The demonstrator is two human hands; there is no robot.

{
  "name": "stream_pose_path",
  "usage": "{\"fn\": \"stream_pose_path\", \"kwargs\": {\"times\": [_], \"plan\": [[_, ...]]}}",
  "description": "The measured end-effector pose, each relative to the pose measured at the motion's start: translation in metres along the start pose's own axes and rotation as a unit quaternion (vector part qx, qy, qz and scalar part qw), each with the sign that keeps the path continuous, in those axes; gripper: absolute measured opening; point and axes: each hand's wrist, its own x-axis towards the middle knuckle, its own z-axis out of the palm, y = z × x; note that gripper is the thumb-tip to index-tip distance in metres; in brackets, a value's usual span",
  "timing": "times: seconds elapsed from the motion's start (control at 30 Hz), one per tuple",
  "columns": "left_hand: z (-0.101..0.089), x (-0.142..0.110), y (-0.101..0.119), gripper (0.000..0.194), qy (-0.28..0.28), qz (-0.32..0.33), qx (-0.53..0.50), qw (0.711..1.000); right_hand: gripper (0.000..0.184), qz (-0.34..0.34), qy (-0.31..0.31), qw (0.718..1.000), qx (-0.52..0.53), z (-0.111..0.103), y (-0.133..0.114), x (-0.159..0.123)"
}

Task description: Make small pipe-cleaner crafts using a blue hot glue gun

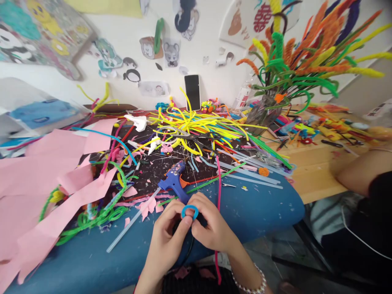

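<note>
A small blue pipe cleaner ring [183,213] is pinched between my two hands just over the table's near edge. My left hand [169,228] grips it at the lower left, thumb pressed on it. From the other side my right hand [213,226] closes on it with bent fingers. Just beyond my hands lies a blue hot glue gun [174,179] with a long clear glue stick [133,220] in its back. A pink pipe cleaner [219,183] runs past my right hand and hangs over the edge.
Yellow pipe cleaners [220,125] and scissors [186,136] lie mid-table, glue sticks [257,175] to their right. Pink paper [55,163] and green pipe cleaners [107,212] fill the left. A phone [192,92] leans on the wall; another person's arm [364,171] rests at right.
</note>
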Motion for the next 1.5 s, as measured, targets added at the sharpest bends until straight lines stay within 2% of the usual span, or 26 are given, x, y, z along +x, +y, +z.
{"fn": "stream_pose_path", "kwargs": {"times": [0.13,0.37,0.53,0.87,1.03,1.1,1.2,1.33,1.5], "plan": [[-0.001,-0.002,-0.003,0.013,0.006,-0.012,0.012,1.0,0.01,0.01,-0.02,1.0,0.015,-0.003,-0.002,0.002],[-0.003,-0.002,-0.003,0.012,-0.005,-0.041,-0.005,0.999,0.011,0.005,-0.014,1.0,0.013,-0.002,0.001,0.001],[-0.001,-0.001,0.002,0.014,-0.007,-0.021,-0.033,0.999,0.015,0.006,0.0,1.0,0.024,-0.002,0.001,0.0],[0.003,-0.003,-0.002,0.015,0.011,0.009,0.002,1.0,0.013,0.007,-0.009,0.999,0.044,-0.004,0.002,-0.001],[0.0,-0.005,-0.005,0.011,0.034,0.019,0.007,0.999,0.01,0.015,-0.009,0.995,0.098,-0.004,0.005,-0.004],[-0.001,-0.007,-0.009,0.008,0.053,0.021,0.005,0.998,0.006,0.018,-0.001,0.993,0.116,-0.004,0.006,-0.005],[-0.002,-0.008,-0.013,0.009,0.063,0.018,-0.026,0.998,0.019,0.023,0.025,0.992,0.118,-0.001,0.008,-0.007],[-0.002,-0.009,-0.014,0.01,0.05,0.011,-0.082,0.995,0.024,0.028,0.073,0.986,0.151,0.003,0.011,-0.009],[-0.001,-0.008,-0.013,0.01,0.037,0.036,-0.104,0.993,0.028,0.024,0.121,0.968,0.217,0.003,0.016,-0.012]]}}
